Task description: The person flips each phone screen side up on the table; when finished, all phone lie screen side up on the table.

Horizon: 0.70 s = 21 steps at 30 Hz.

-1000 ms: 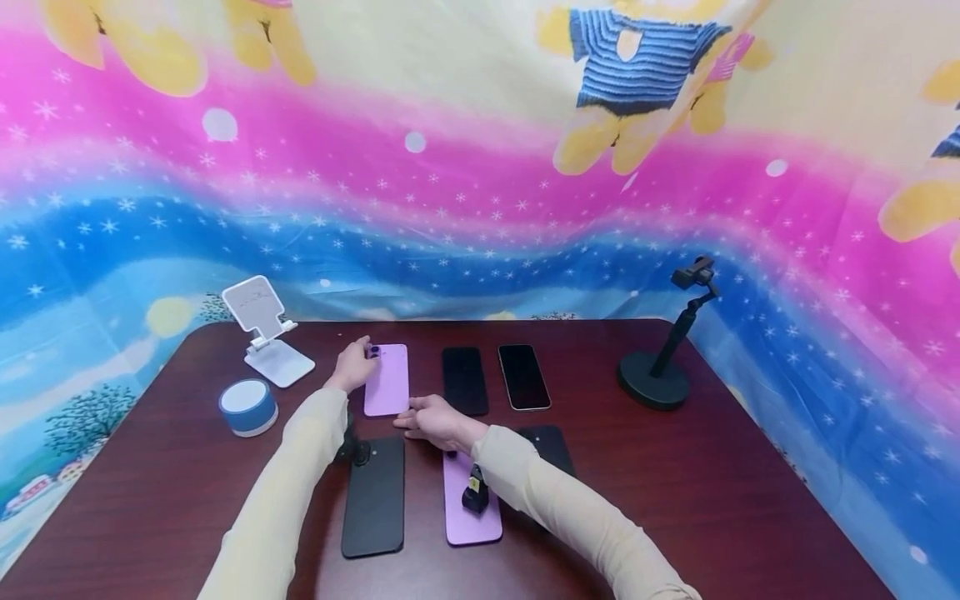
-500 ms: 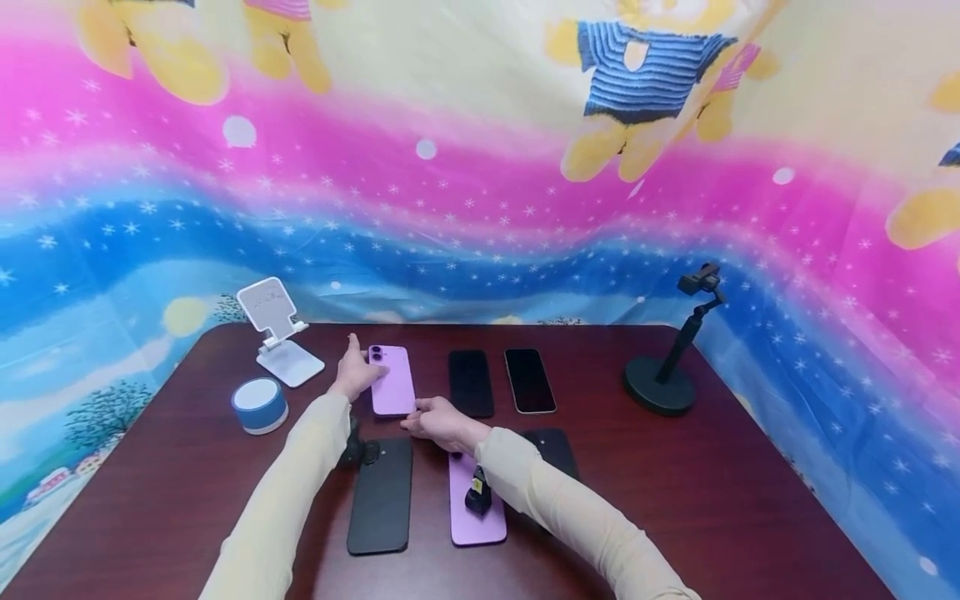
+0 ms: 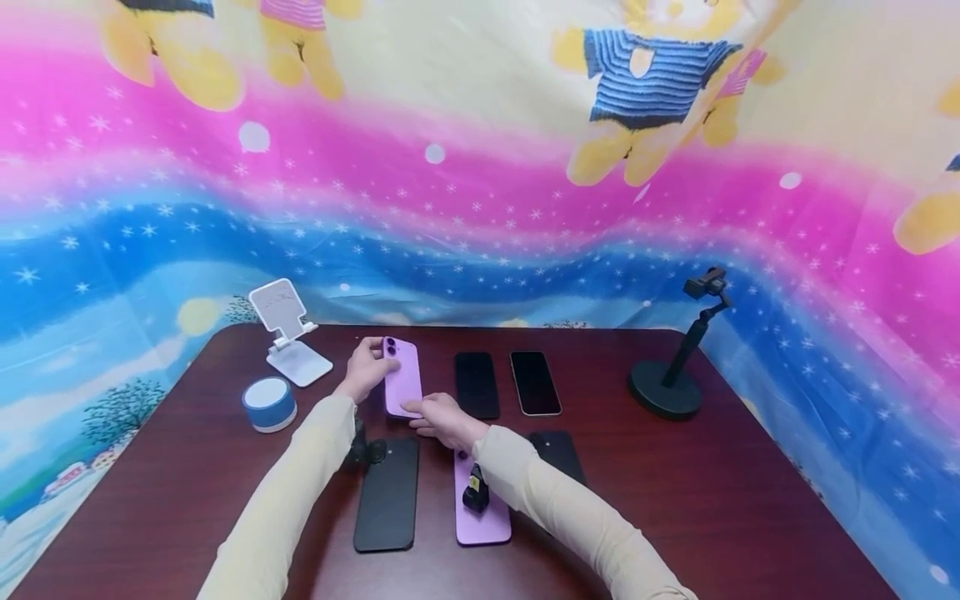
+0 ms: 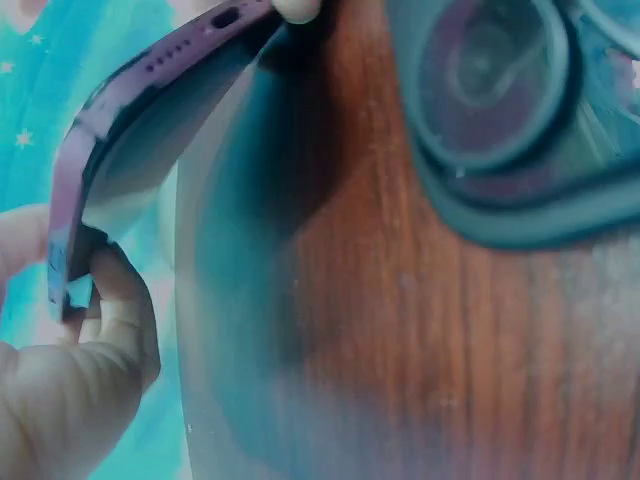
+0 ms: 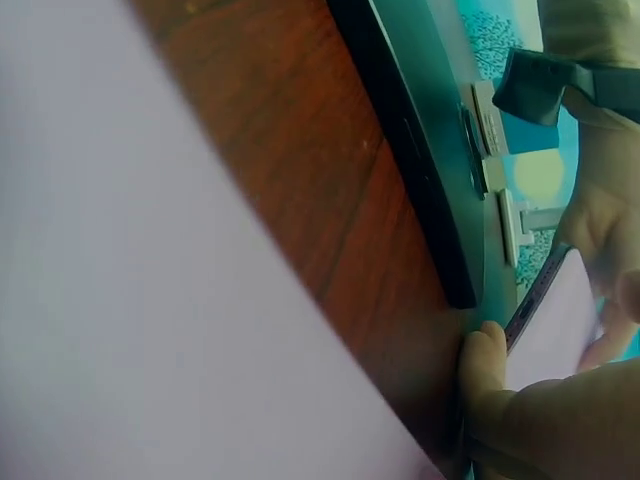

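Note:
A purple phone (image 3: 403, 385) is held back side up between both hands at the far middle of the table. My left hand (image 3: 365, 369) grips its left edge, thumb over the back near the camera lenses. With the thumb on the back, my right hand (image 3: 447, 421) pinches its lower right corner. In the left wrist view the phone (image 4: 165, 75) is tilted above the table, its port edge showing, with left-hand fingers (image 4: 120, 300) curled under it. The right wrist view shows the same phone (image 5: 560, 335) between the two hands.
Black phones (image 3: 387, 500) and a second purple phone (image 3: 483, 529) lie nearer, partly under the right arm. Two dark-faced phones (image 3: 476, 385) lie right of the hands. A white folding phone stand (image 3: 298, 362), a blue-and-white round object (image 3: 269, 408) and a black stand (image 3: 666, 390) flank them.
The purple phone has gone from flat on the table to lifted and tilted. My left thumb has moved onto its back, my right thumb onto its lower corner. The head view shifts slightly.

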Motion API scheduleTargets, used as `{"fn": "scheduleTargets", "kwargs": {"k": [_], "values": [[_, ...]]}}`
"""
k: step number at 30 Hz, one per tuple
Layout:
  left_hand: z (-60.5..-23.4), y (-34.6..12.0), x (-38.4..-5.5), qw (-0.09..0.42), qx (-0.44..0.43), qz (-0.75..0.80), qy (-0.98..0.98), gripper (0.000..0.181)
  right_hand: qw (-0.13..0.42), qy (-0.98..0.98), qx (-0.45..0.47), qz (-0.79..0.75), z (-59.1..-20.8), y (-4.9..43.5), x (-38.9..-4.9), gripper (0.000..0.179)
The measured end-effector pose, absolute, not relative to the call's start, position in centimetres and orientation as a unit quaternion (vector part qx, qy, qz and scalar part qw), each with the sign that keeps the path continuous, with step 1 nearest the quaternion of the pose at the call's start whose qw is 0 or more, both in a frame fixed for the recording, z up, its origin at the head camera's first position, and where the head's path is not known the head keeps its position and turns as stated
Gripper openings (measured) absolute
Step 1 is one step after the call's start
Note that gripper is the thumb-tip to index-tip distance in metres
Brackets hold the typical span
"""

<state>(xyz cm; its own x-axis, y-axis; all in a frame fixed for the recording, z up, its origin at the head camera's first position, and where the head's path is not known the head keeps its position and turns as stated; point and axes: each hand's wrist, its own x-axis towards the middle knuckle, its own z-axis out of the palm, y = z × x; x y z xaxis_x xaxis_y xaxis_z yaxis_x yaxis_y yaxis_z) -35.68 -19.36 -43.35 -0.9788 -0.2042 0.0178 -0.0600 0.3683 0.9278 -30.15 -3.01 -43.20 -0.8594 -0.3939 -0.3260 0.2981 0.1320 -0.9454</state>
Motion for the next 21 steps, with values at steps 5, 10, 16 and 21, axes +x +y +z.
{"fn": "scheduleTargets", "kwargs": {"k": [5,10,16,21], "values": [[-43.03,-18.96,-35.46,0.089,0.037,-0.558,-0.824,0.057,0.253,0.725,-0.043,-0.639,-43.44,-3.06,-30.41,0.058],[-42.63,-18.52,-35.31,0.109,0.005,-0.559,-0.822,0.054,0.243,0.748,-0.053,-0.616,-43.09,-3.07,-30.35,0.066],[-42.51,-18.63,-35.13,0.105,-0.005,-0.572,-0.813,0.054,0.243,0.751,-0.064,-0.611,-43.11,-2.84,-30.41,0.068],[-42.55,-18.91,-34.89,0.092,-0.003,-0.582,-0.808,0.054,0.255,0.752,-0.091,-0.600,-43.23,-2.90,-30.48,0.067]]}}
